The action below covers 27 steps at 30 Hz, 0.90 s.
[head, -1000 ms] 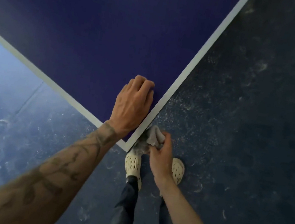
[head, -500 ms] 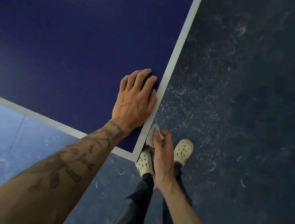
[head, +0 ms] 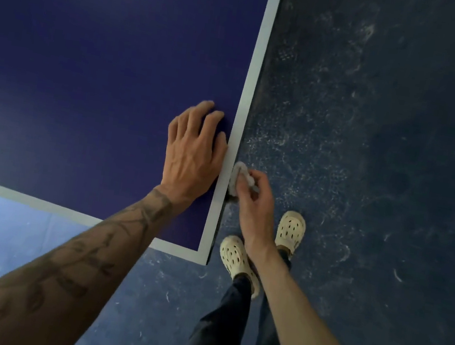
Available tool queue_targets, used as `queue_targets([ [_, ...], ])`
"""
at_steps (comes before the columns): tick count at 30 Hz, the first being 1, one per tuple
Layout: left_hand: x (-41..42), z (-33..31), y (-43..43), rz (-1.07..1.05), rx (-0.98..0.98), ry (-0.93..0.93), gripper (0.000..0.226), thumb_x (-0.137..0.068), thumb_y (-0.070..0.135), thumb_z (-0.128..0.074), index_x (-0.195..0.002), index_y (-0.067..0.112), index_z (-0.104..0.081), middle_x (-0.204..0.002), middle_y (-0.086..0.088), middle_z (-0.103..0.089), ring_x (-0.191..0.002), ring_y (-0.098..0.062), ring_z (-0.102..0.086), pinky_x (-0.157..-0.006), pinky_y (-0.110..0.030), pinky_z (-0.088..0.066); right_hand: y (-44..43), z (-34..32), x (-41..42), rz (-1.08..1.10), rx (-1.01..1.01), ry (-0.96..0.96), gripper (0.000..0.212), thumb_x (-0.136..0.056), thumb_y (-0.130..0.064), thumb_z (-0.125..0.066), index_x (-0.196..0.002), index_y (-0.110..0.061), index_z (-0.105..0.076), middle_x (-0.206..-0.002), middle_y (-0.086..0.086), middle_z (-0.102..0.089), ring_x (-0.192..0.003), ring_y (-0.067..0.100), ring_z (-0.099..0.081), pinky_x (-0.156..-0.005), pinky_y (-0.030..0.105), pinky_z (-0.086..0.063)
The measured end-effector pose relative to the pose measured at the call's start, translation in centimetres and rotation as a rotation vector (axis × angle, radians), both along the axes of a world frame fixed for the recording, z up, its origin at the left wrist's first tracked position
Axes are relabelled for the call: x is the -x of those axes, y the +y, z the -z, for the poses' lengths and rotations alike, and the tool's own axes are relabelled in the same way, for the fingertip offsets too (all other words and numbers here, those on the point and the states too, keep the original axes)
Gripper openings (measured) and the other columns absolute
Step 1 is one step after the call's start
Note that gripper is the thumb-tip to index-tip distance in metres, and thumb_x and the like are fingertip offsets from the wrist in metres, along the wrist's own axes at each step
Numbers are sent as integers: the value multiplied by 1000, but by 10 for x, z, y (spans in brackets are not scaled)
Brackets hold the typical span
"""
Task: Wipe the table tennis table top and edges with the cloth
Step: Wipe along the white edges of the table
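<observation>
The dark blue table tennis table (head: 95, 66) fills the upper left, with a white border line (head: 253, 73) along its right edge and near end. My left hand (head: 194, 153) rests on the top beside that right edge, fingers spread. My right hand (head: 254, 202) grips a small grey cloth (head: 239, 174) and holds it against the table's right side edge, a short way up from the near right corner (head: 204, 256). Most of the cloth is hidden by my fingers.
A dark, scuffed floor (head: 382, 165) lies to the right of the table, lighter blue at the lower left. My two feet in cream perforated clogs (head: 290, 229) stand just right of the table corner, in dark trousers.
My right hand has slid the cloth from the near corner further up along the right side edge. My left hand moved along the top with it, and my view and feet shifted.
</observation>
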State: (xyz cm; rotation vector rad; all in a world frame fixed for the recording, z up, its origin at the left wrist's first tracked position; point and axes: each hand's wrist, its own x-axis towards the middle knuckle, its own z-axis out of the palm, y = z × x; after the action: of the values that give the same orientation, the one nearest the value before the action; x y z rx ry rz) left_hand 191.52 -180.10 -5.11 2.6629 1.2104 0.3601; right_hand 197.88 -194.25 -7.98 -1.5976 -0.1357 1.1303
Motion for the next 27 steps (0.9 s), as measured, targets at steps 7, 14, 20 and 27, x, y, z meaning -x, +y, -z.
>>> queue_targets([
  [7,-69,-5,51,65,29,53,45,-109,27,-46,-150,8,-52,-162,-14,-42,-150,-33,-39,-122,-48,-29,-35,-7,20,-113,75,70,3,-105,-33,-65,-108,-33,-65,-114,10,-69,-97,19,-69,-78,20,-55],
  [14,-79,10,65,49,17,22,46,-109,23,-47,-152,7,-50,-164,-13,-41,-154,-30,-35,-126,-51,-26,66,7,-65,-3,-23,17,8,-107,-38,-61,-111,-31,-64,-112,7,-69,-93,9,-64,-79,22,-53],
  [20,-80,13,67,53,30,15,48,-106,20,-53,-153,7,-50,-163,-13,-42,-155,-30,-34,-126,-52,-26,27,6,-40,-109,15,68,14,-105,-30,-66,-119,-32,-67,-123,9,-67,-108,17,-68,-87,22,-56],
  [27,-82,11,69,52,23,50,52,-106,23,-50,-155,7,-47,-165,-13,-40,-155,-30,-34,-127,-51,-26,129,23,-139,-118,-32,-72,15,-107,-37,-63,-121,-34,-65,-119,-7,-71,-105,5,-69,-87,22,-57],
])
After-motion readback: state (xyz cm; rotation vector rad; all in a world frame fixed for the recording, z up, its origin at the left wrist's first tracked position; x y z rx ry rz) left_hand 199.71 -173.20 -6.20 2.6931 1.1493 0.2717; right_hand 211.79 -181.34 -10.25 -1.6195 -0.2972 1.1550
